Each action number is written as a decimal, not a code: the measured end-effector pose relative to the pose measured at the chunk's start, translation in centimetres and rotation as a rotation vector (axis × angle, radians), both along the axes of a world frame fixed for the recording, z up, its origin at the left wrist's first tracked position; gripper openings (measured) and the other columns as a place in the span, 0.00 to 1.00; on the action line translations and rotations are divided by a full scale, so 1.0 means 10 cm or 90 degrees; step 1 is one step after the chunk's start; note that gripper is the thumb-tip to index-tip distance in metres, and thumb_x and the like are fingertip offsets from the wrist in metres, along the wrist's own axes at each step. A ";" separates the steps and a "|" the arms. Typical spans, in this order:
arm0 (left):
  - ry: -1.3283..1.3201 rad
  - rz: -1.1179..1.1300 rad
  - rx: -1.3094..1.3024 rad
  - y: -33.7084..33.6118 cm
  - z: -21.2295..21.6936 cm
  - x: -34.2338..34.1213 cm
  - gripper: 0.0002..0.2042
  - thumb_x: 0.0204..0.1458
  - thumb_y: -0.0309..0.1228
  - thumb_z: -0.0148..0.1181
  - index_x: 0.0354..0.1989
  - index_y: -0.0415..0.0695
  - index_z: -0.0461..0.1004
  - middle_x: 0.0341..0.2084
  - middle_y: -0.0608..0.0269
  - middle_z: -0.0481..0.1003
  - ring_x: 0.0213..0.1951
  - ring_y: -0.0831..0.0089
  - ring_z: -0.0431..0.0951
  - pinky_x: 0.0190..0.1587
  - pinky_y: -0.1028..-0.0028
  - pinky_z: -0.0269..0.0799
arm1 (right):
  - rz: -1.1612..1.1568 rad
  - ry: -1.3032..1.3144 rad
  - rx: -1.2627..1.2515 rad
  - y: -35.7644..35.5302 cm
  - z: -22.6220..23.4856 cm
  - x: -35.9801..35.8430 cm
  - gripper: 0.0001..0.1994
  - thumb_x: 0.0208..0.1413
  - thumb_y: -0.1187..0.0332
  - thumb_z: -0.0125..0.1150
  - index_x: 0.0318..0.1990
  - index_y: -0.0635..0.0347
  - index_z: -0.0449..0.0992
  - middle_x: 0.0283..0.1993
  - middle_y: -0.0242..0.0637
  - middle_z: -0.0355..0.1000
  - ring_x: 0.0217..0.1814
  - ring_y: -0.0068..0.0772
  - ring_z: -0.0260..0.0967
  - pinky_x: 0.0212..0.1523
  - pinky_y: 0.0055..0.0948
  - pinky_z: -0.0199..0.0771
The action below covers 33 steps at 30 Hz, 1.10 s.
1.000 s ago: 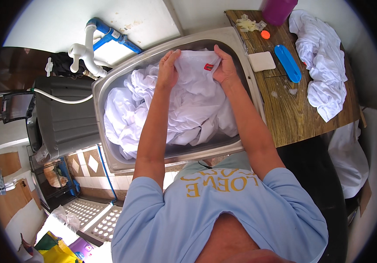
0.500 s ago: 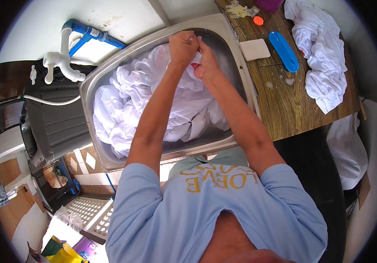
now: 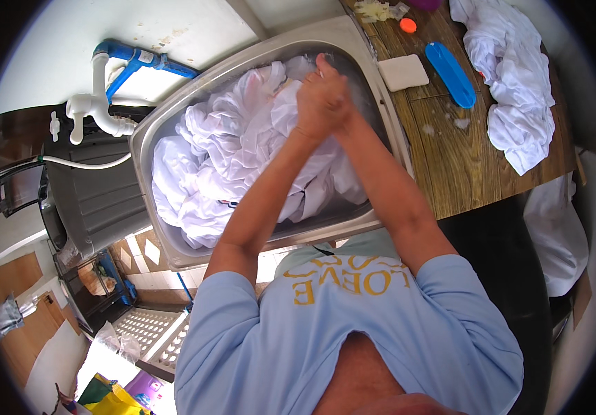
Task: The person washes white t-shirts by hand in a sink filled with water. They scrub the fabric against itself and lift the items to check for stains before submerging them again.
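Wet white cloth (image 3: pixel 242 145) lies bunched in a metal sink basin (image 3: pixel 147 200) with greyish water. Over the basin's far right part, my left hand (image 3: pixel 317 104) and my right hand (image 3: pixel 341 90) are closed and pressed together on a bit of the white cloth. My left hand covers much of the right one. The cloth between the palms is mostly hidden. Small coloured marks show on the fabric near the left hand and beside the left forearm.
At the right, a wooden counter (image 3: pixel 443 166) bears a pale soap-like block (image 3: pixel 403 72), a blue oblong tray (image 3: pixel 450 75), an orange cap (image 3: pixel 408 25) and a heap of white cloth (image 3: pixel 516 90). A white faucet (image 3: pixel 94 107) stands left of the basin.
My hands have come closer together and turned, the left now overlapping the right. A red patch seen by the right palm is now hidden. Cloth below the left forearm has shifted slightly.
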State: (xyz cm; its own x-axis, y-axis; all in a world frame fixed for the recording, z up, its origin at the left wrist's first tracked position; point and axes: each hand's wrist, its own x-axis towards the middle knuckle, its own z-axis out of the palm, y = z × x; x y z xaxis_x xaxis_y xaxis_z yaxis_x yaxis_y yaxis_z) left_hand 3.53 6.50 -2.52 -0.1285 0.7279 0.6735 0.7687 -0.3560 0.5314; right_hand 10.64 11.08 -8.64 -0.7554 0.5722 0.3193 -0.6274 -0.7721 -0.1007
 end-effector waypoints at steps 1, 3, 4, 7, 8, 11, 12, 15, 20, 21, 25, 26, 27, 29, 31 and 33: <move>-0.004 0.000 0.020 -0.05 -0.05 -0.07 0.01 0.36 0.23 0.58 0.18 0.41 0.74 0.13 0.57 0.72 0.18 0.69 0.72 0.26 0.71 0.68 | -0.014 -0.141 -0.079 -0.08 0.08 -0.06 0.19 0.57 0.50 0.50 0.27 0.58 0.69 0.28 0.33 0.66 0.31 0.32 0.65 0.37 0.32 0.68; -0.076 0.076 -0.037 -0.02 -0.01 -0.29 0.03 0.37 0.24 0.59 0.17 0.41 0.73 0.12 0.57 0.71 0.17 0.68 0.71 0.24 0.71 0.66 | -0.055 -0.384 -0.193 -0.19 0.34 -0.14 0.19 0.54 0.49 0.53 0.30 0.57 0.70 0.30 0.32 0.65 0.32 0.32 0.66 0.37 0.34 0.68; -0.149 0.159 -0.120 -0.02 0.05 -0.48 0.05 0.38 0.25 0.60 0.15 0.41 0.72 0.11 0.57 0.70 0.16 0.66 0.71 0.23 0.71 0.64 | -0.082 -0.487 -0.232 -0.27 0.48 -0.18 0.19 0.53 0.49 0.55 0.32 0.57 0.70 0.31 0.31 0.65 0.32 0.32 0.66 0.37 0.34 0.68; -0.257 0.158 -0.142 0.06 0.17 -0.41 0.09 0.41 0.28 0.61 0.14 0.40 0.71 0.11 0.55 0.70 0.16 0.65 0.70 0.21 0.71 0.62 | -0.125 -0.561 -0.245 -0.22 0.42 -0.14 0.20 0.49 0.48 0.60 0.36 0.56 0.69 0.34 0.28 0.65 0.32 0.28 0.66 0.36 0.34 0.68; -0.274 0.128 -0.117 -0.02 0.15 -0.29 0.10 0.42 0.29 0.62 0.14 0.40 0.71 0.12 0.55 0.70 0.15 0.65 0.70 0.21 0.72 0.61 | -0.130 -0.547 -0.206 -0.30 0.52 -0.07 0.19 0.50 0.48 0.59 0.34 0.56 0.69 0.32 0.27 0.65 0.31 0.27 0.65 0.36 0.33 0.68; -0.159 0.006 0.003 -0.05 0.12 -0.03 0.09 0.42 0.27 0.61 0.15 0.40 0.71 0.13 0.54 0.70 0.16 0.67 0.71 0.21 0.73 0.62 | -0.047 -0.260 -0.046 -0.14 0.13 0.05 0.17 0.56 0.50 0.51 0.25 0.52 0.68 0.25 0.28 0.65 0.29 0.24 0.63 0.34 0.28 0.67; -0.099 0.024 0.007 -0.04 0.09 -0.04 0.09 0.42 0.27 0.61 0.15 0.40 0.71 0.13 0.54 0.70 0.17 0.67 0.71 0.21 0.73 0.63 | -0.057 -0.239 -0.031 -0.15 0.11 0.04 0.17 0.57 0.50 0.50 0.23 0.51 0.68 0.24 0.28 0.64 0.29 0.24 0.63 0.34 0.26 0.66; -0.182 0.097 -0.082 0.04 -0.03 -0.29 0.07 0.42 0.24 0.58 0.15 0.42 0.72 0.15 0.55 0.72 0.21 0.63 0.74 0.25 0.71 0.66 | -0.093 -0.427 -0.234 -0.32 0.61 -0.16 0.16 0.58 0.51 0.49 0.26 0.49 0.69 0.26 0.27 0.65 0.30 0.25 0.62 0.34 0.25 0.65; -0.090 -0.029 0.077 -0.04 0.03 0.15 0.04 0.39 0.23 0.60 0.18 0.38 0.72 0.14 0.55 0.70 0.23 0.73 0.75 0.26 0.72 0.67 | -0.053 -0.251 -0.144 -0.15 0.23 0.02 0.12 0.53 0.51 0.57 0.30 0.47 0.69 0.32 0.25 0.65 0.33 0.25 0.63 0.32 0.27 0.66; -0.102 -0.028 0.052 -0.05 0.01 0.12 0.03 0.39 0.23 0.59 0.18 0.38 0.71 0.14 0.54 0.70 0.22 0.70 0.74 0.26 0.71 0.67 | -0.074 -0.305 -0.125 -0.13 0.20 0.01 0.13 0.52 0.50 0.58 0.30 0.47 0.69 0.31 0.26 0.65 0.31 0.25 0.62 0.30 0.28 0.65; -0.129 0.048 0.010 -0.05 0.08 -0.18 0.08 0.43 0.27 0.58 0.17 0.39 0.69 0.12 0.54 0.68 0.15 0.63 0.65 0.21 0.69 0.62 | -0.176 -0.690 -0.226 -0.23 0.60 -0.12 0.18 0.50 0.46 0.58 0.36 0.51 0.70 0.27 0.33 0.65 0.24 0.29 0.62 0.23 0.28 0.61; -0.148 0.138 -0.082 -0.08 0.04 -0.46 0.11 0.45 0.31 0.58 0.17 0.38 0.69 0.12 0.54 0.67 0.15 0.65 0.63 0.21 0.70 0.61 | -0.160 -0.629 -0.215 -0.23 0.60 -0.09 0.19 0.49 0.50 0.61 0.36 0.56 0.70 0.28 0.36 0.66 0.25 0.30 0.63 0.25 0.29 0.63; -0.171 0.230 -0.165 -0.08 -0.01 -0.67 0.14 0.48 0.34 0.59 0.17 0.37 0.68 0.12 0.54 0.67 0.15 0.67 0.60 0.20 0.70 0.59 | -0.138 -0.601 -0.223 -0.16 0.62 -0.04 0.18 0.48 0.52 0.62 0.36 0.57 0.70 0.29 0.37 0.67 0.26 0.31 0.64 0.27 0.31 0.64; -0.309 0.244 -0.275 -0.22 0.04 -0.79 0.17 0.49 0.37 0.60 0.17 0.37 0.68 0.13 0.53 0.68 0.16 0.68 0.58 0.21 0.71 0.59 | -0.096 -0.547 -0.253 -0.06 0.63 0.09 0.17 0.48 0.56 0.64 0.36 0.60 0.70 0.32 0.39 0.68 0.29 0.32 0.66 0.29 0.33 0.66; -0.344 0.216 -0.323 -0.38 0.13 -0.81 0.18 0.49 0.39 0.60 0.18 0.36 0.68 0.14 0.53 0.68 0.17 0.67 0.58 0.22 0.71 0.59 | -0.198 -0.701 -0.010 -0.02 0.61 0.22 0.13 0.45 0.62 0.63 0.32 0.60 0.71 0.31 0.38 0.71 0.30 0.36 0.70 0.31 0.36 0.69; -0.280 0.139 -0.321 -0.47 0.13 -0.72 0.18 0.49 0.40 0.60 0.18 0.36 0.68 0.15 0.53 0.69 0.18 0.65 0.59 0.24 0.71 0.60 | -0.314 -0.965 0.286 0.02 0.41 0.27 0.09 0.45 0.64 0.62 0.29 0.59 0.71 0.27 0.36 0.71 0.29 0.36 0.70 0.31 0.38 0.68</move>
State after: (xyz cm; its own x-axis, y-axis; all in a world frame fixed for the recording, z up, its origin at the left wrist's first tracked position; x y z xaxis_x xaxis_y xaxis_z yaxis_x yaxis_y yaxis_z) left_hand -3.63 1.83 -1.22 -0.4905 0.8642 0.1122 0.4703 0.1541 0.8689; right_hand 13.32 11.24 -4.59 -0.2992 0.9072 -0.2958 0.0834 -0.2839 -0.9552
